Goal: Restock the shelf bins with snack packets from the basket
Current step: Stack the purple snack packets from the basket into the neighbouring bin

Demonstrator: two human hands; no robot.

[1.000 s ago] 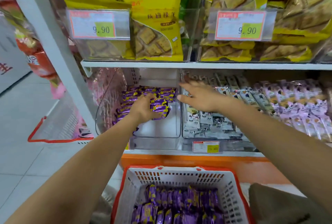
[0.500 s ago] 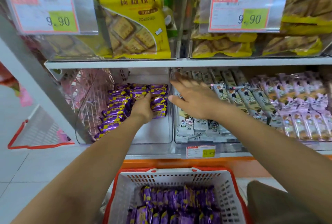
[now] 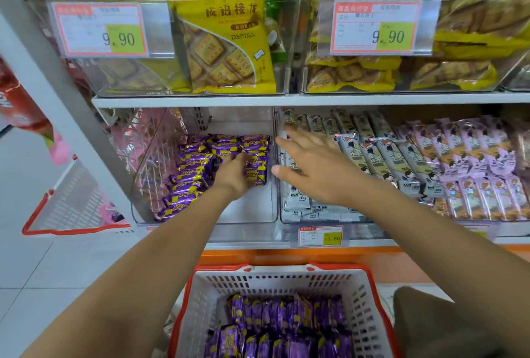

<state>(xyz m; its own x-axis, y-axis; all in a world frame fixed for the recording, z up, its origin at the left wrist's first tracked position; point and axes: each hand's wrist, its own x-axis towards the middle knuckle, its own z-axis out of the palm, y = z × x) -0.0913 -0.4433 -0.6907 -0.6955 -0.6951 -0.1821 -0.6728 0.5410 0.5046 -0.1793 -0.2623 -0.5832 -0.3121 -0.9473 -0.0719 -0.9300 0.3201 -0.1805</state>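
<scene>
shelf: we see a white shelf (image 3: 186, 101) with clear bins on two levels.
top level: yellow biscuit bags (image 3: 223, 50) fill the bins, and each bin carries a large price tag (image 3: 100, 30) reading 9.90.
basket: a white basket (image 3: 272, 286) with a red rim sits below the shelf, nearest to us, and it holds a layer of purple packets (image 3: 286, 317).
clear bin: the clear bin (image 3: 252, 205) on the lower level has purple snack packets (image 3: 189, 182) stacked along its left side and back, while its front right floor is bare.
neighbouring bin: just to the right we see rows of grey-white packets (image 3: 381, 157), then pale lilac packets (image 3: 473, 151) further right.
left hand: the left hand (image 3: 232, 174) is inside the clear bin, with its fingers curled over and grasping the purple snack packets at the back right.
right hand: the right hand (image 3: 312, 168) is released, fingers straight and spread, above the grey-white packets beside the wall between the bins; we cannot tell whether it touches them.
small tag: a small price tag (image 3: 320, 235) hangs under the neighbouring bin.
</scene>
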